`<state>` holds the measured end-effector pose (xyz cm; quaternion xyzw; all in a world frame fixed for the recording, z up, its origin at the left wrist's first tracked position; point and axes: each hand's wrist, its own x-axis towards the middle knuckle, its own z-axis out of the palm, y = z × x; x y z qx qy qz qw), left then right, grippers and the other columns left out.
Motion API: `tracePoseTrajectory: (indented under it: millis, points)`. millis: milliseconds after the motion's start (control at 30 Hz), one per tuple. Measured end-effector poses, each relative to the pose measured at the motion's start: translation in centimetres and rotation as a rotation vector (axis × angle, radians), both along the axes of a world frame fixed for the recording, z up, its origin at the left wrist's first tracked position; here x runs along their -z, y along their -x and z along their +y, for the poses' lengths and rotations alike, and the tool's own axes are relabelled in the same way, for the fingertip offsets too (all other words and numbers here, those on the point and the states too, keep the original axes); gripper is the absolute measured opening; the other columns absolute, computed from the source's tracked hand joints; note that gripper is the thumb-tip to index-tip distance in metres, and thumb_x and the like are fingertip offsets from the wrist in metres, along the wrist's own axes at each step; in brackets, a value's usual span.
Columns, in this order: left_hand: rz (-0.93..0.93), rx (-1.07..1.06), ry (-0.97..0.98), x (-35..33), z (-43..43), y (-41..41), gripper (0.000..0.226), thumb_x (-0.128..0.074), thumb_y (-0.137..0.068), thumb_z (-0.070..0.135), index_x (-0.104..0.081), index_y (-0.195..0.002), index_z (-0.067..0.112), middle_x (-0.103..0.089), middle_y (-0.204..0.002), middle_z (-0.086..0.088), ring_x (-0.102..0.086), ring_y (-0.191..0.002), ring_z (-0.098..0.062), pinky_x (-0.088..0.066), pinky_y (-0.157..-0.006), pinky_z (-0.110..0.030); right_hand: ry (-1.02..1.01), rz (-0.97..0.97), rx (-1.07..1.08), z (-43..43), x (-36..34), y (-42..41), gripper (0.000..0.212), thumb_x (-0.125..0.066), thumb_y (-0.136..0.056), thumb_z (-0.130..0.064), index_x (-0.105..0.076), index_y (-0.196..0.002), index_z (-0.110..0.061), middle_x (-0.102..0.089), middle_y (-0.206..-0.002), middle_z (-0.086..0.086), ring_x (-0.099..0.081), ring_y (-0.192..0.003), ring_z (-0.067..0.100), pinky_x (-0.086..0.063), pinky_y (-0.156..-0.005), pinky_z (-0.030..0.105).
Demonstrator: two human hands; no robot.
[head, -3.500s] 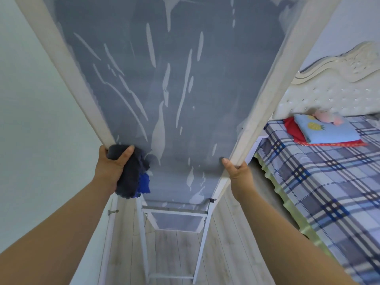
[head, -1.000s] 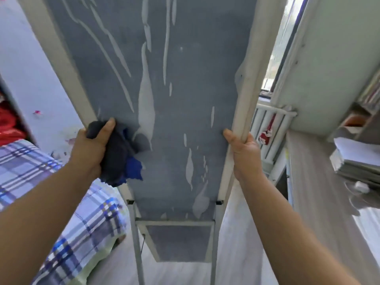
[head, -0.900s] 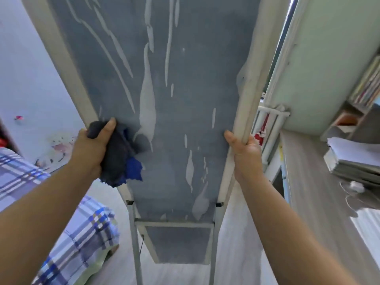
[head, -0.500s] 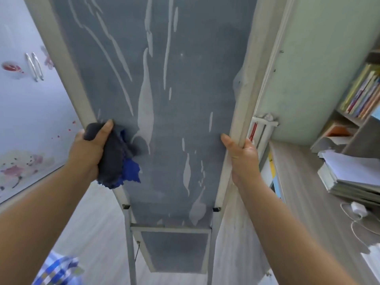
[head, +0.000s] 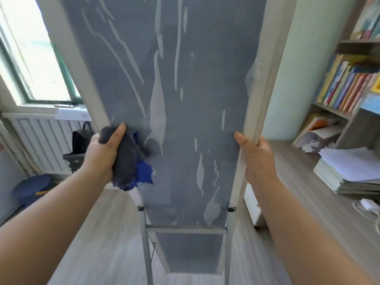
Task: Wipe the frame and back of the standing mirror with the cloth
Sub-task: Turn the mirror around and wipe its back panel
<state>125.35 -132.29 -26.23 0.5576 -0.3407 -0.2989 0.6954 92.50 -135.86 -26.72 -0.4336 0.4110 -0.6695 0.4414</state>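
Note:
The standing mirror's grey back panel, streaked with pale peeled patches, fills the middle of the head view inside a white frame. My left hand grips the left frame edge with a bunched dark grey and blue cloth pressed between palm and mirror. My right hand is wrapped around the right frame edge, thumb on the back panel. Lower down, the white stand legs and a lower grey panel show.
A window and white radiator with a black bag stand at left, a blue tub on the floor. At right are a wooden desk, a paper stack, a bookshelf and a green wall.
The mirror and I have turned together: the bed and cabinet slid out of view, and the window, radiator and more of the desk came in. Both hands kept their grips.

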Motion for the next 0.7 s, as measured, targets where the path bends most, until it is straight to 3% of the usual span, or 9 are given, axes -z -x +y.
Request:
tracePoseTrajectory:
  millis: [133,233,333,433,500,600,700]
  points:
    - [0.018,0.122,0.019,-0.9,-8.0,-1.5,0.065,-0.078,-0.062,0.064,-0.065,-0.111,0.022,-0.076,-0.098,0.005,-0.075,-0.083,-0.011,-0.058,-0.068,-0.024,0.006,0.003,0.083,-4.6,-0.3,-1.5,0.042,-0.088,-0.059,-0.042,-0.075,-0.097,-0.029,-0.074,-0.112,0.008,-0.067,-0.111,0.033,-0.051,-0.100,0.055]
    - [0.036,0.179,0.021,-1.0,-13.7,-1.9,0.070,-0.082,-0.050,0.068,-0.067,-0.103,0.025,-0.078,-0.094,0.006,-0.076,-0.082,-0.013,-0.059,-0.067,-0.026,0.008,-0.003,0.151,-8.3,-0.2,-1.9,0.048,-0.091,-0.053,-0.051,-0.074,-0.093,-0.031,-0.074,-0.109,0.007,-0.065,-0.112,0.037,-0.050,-0.101,0.056]
    - [0.020,0.222,-0.001,-0.8,-19.8,-2.1,0.083,-0.083,-0.041,0.077,-0.069,-0.105,0.026,-0.078,-0.099,0.003,-0.074,-0.093,-0.022,-0.059,-0.085,-0.039,-0.012,-0.001,0.185,-13.1,0.3,-2.1,0.057,-0.091,-0.045,-0.059,-0.074,-0.091,-0.031,-0.075,-0.104,0.002,-0.067,-0.109,0.034,-0.052,-0.100,0.054]
    - [0.024,0.229,-0.008,-0.4,-25.5,-2.2,0.080,-0.082,-0.040,0.078,-0.070,-0.102,0.028,-0.077,-0.101,0.002,-0.073,-0.097,-0.024,-0.056,-0.094,-0.047,-0.006,0.011,0.206,-17.9,0.5,-2.0,0.051,-0.087,-0.055,-0.053,-0.072,-0.096,-0.027,-0.075,-0.103,0.001,-0.068,-0.108,0.031,-0.052,-0.100,0.052]
    - [0.033,0.236,-0.025,-0.4,-28.8,-2.1,0.071,-0.083,-0.047,0.074,-0.070,-0.099,0.028,-0.077,-0.100,0.001,-0.073,-0.097,-0.025,-0.056,-0.094,-0.047,-0.003,0.017,0.213,-20.6,0.2,-2.2,0.048,-0.085,-0.058,-0.050,-0.070,-0.096,-0.025,-0.073,-0.103,0.004,-0.065,-0.110,0.034,-0.051,-0.100,0.053]
    - [0.047,0.264,-0.026,-0.4,-34.3,-1.9,0.067,-0.082,-0.052,0.068,-0.070,-0.102,0.024,-0.078,-0.098,-0.001,-0.074,-0.094,-0.024,-0.059,-0.089,-0.042,0.005,0.040,0.237,-25.4,-0.3,-2.3,0.032,-0.083,-0.065,-0.047,-0.069,-0.088,-0.031,-0.072,-0.088,-0.010,-0.067,-0.105,0.029,-0.051,-0.101,0.053]
    - [0.037,0.323,-0.017,-0.5,-39.4,-1.9,0.058,-0.079,-0.065,0.062,-0.069,-0.106,0.022,-0.077,-0.096,0.002,-0.075,-0.088,-0.018,-0.059,-0.072,-0.030,0.022,0.059,0.259,-29.3,-0.2,-2.5,0.033,-0.082,-0.068,-0.046,-0.067,-0.094,-0.032,-0.071,-0.088,-0.013,-0.067,-0.098,0.020,-0.052,-0.100,0.049]
